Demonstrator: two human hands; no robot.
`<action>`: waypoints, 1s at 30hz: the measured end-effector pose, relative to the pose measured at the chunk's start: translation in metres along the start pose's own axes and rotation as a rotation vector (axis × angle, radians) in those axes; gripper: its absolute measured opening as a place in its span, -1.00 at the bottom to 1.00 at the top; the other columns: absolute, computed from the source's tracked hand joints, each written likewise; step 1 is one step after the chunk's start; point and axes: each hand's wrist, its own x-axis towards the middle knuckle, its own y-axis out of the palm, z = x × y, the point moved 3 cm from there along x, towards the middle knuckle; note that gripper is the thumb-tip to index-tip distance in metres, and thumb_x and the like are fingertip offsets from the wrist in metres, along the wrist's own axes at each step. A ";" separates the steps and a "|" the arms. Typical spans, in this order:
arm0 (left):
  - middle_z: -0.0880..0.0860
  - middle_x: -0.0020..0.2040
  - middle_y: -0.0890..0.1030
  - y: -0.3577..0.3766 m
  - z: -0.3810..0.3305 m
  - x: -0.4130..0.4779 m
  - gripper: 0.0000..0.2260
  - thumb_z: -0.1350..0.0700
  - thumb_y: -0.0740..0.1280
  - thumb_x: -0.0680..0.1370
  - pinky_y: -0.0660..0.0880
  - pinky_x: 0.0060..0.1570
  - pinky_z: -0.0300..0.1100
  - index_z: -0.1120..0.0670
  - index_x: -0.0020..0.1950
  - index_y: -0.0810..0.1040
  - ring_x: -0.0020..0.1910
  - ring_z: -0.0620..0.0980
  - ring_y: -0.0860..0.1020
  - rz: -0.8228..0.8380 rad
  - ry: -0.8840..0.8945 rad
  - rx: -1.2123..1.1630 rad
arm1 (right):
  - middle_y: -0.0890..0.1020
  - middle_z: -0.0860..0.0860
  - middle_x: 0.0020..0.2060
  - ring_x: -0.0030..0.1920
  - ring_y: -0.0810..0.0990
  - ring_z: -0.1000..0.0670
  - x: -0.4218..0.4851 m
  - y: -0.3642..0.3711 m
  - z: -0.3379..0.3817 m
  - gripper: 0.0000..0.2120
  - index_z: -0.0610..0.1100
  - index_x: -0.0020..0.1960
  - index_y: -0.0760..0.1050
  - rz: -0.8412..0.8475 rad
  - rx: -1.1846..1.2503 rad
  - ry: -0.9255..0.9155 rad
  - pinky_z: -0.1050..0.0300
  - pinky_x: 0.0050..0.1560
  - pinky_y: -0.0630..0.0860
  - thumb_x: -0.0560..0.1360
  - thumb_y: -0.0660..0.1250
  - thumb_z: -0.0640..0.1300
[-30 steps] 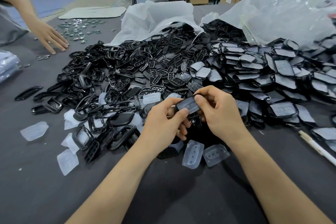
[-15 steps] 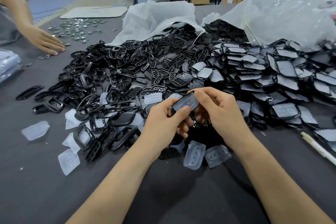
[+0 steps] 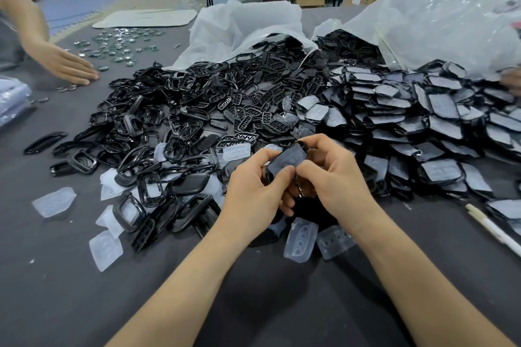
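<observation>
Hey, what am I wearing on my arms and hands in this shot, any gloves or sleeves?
No gloves: the left hand and right hand are bare. The left forearm and right forearm are bare too, with no sleeve in view, and no watch, ring or bracelet shows.

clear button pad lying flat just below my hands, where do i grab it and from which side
Pinch the clear button pad at its near short end, coming from your side. It lies thin and flat on the table, so a fingertip should slip under an edge. The near end is free, while black parts lie at its far left and a second pad at its right.
</observation>
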 end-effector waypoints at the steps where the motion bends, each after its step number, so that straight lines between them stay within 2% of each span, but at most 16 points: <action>1: -0.02 -0.47 0.54 0.000 0.000 0.000 -0.89 0.27 0.29 0.59 0.44 -0.55 -0.26 0.07 -0.03 0.52 -0.56 -0.08 0.48 -0.005 0.008 0.018 | 0.59 0.04 -0.45 -0.53 0.46 0.14 0.000 0.000 0.000 -0.81 -0.19 -0.08 0.48 -0.013 -0.028 -0.007 0.35 -0.49 0.38 0.47 0.24 -0.45; 5: -0.03 -0.48 0.54 0.000 0.000 0.001 -0.84 0.28 0.29 0.59 0.43 -0.56 -0.28 0.03 -0.07 0.53 -0.57 -0.10 0.47 -0.010 0.008 0.018 | 0.56 0.05 -0.53 -0.57 0.44 0.10 0.000 -0.002 0.001 -0.74 -0.11 -0.22 0.50 -0.072 -0.058 -0.024 0.33 -0.53 0.36 0.47 0.24 -0.44; 14: -0.01 -0.47 0.54 0.001 -0.002 0.000 -0.86 0.29 0.27 0.60 0.42 -0.56 -0.28 0.06 -0.05 0.52 -0.58 -0.10 0.46 0.015 0.015 0.019 | 0.54 -0.03 -0.57 -0.61 0.45 0.06 0.000 -0.004 0.002 -0.63 -0.04 -0.34 0.53 -0.130 -0.033 -0.005 0.26 -0.61 0.38 0.51 0.21 -0.38; 19: 0.09 -0.41 0.57 0.000 0.001 0.001 -0.94 0.24 0.28 0.60 0.46 -0.53 -0.25 0.19 0.02 0.54 -0.55 -0.06 0.49 0.045 -0.035 0.023 | 0.54 -0.01 -0.57 -0.60 0.46 0.04 0.002 -0.006 0.000 -0.76 -0.11 -0.23 0.50 -0.133 -0.043 0.028 0.23 -0.59 0.39 0.53 0.23 -0.36; 22: 0.19 -0.37 0.54 0.001 0.002 0.000 -0.93 0.21 0.29 0.60 0.47 -0.53 -0.25 0.16 -0.03 0.56 -0.54 -0.06 0.50 0.027 -0.053 -0.024 | 0.52 0.00 -0.57 -0.60 0.44 0.04 0.003 -0.009 -0.001 -0.76 -0.11 -0.25 0.50 -0.163 -0.045 0.052 0.23 -0.59 0.38 0.53 0.22 -0.35; 24: 0.16 -0.39 0.54 0.001 0.002 0.000 -0.89 0.21 0.26 0.61 0.47 -0.53 -0.27 0.14 -0.05 0.56 -0.54 -0.08 0.51 0.001 -0.070 -0.058 | 0.51 0.01 -0.57 -0.59 0.44 0.03 0.003 -0.011 -0.001 -0.75 -0.10 -0.26 0.50 -0.180 -0.028 0.061 0.25 -0.59 0.36 0.52 0.23 -0.34; 27: 0.03 -0.43 0.58 0.000 0.002 0.001 -0.85 0.23 0.21 0.63 0.47 -0.52 -0.29 0.14 -0.04 0.56 -0.54 -0.10 0.50 0.006 -0.090 -0.062 | 0.50 0.02 -0.53 -0.53 0.47 0.02 0.003 -0.014 0.000 -0.80 -0.11 -0.24 0.52 -0.187 -0.046 0.039 0.20 -0.51 0.40 0.51 0.26 -0.30; 30: 0.01 -0.44 0.59 0.002 0.001 -0.001 -0.82 0.23 0.20 0.64 0.47 -0.51 -0.29 0.10 -0.05 0.57 -0.53 -0.11 0.50 0.033 -0.089 -0.056 | 0.56 -0.09 -0.37 -0.34 0.53 -0.05 0.003 -0.013 -0.001 -0.87 -0.14 -0.18 0.58 -0.160 0.000 0.040 0.05 -0.27 0.48 0.51 0.30 -0.24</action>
